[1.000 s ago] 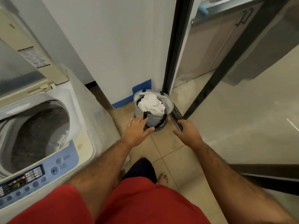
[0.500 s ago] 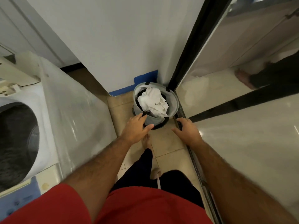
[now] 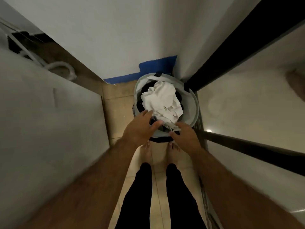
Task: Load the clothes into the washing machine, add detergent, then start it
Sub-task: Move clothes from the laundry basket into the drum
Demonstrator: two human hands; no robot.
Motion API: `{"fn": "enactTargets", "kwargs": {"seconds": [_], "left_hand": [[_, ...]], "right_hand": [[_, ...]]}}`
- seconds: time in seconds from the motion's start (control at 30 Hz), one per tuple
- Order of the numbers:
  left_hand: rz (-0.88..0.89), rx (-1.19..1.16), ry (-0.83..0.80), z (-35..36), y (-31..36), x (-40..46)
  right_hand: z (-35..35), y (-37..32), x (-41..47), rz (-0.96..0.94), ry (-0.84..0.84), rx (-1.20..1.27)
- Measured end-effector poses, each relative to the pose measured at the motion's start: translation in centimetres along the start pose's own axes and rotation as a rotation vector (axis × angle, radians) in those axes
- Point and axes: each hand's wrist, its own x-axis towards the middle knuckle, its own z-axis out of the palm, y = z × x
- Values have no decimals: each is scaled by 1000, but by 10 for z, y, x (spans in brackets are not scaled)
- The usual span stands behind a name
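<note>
Laundry comes first, so from the head view I judge the step in hand to be getting hold of the basket [image 3: 193, 103], or of the clothes in it, to carry them to the washer. The basket stands on the tiled floor [image 3: 118, 103], tucked into the corner where the white wall meets a dark door frame [image 3: 219, 70]. My left hand [image 3: 140, 129] hovers at the near-left part of the basket rim with fingers [image 3: 146, 114] spread and released, holding nothing. My right hand [image 3: 186, 136] is at the near-right of the rim, also relaxed and unclenched; whether it touches the rim I cannot tell through the blur.

To do this well I would take the basket by both sides of the rim at once, or by its handles if I can find them, and lift it level so nothing spills. The soft wall will probably sag, so I'd want a firm two-handed hold.

Inside the basket, a crumpled white garment [image 3: 162, 100] lies on top, heaped above rim level. Dark clothing [image 3: 140, 103] shows beneath it on the left side. A pale panel [image 3: 49, 121] rises left of the basket, likely the washer's side; its drum is out of view.
</note>
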Motion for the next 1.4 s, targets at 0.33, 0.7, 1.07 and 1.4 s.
{"fn": "enactTargets", "kwargs": {"seconds": [0.33,0.7,1.07,1.4], "left_hand": [[-119,-246,139,74,-42,112],[-381,-680,193,109,-63,152],[-908,-1395,70,73,-52,141],[-751,-1097,40,84,-68,133]], "right_hand": [[61,41,162,50,-37,30],[101,39,183,-12,62,158],[44,-5,172,67,62,687],[62,-2,251,291,28,504]]}}
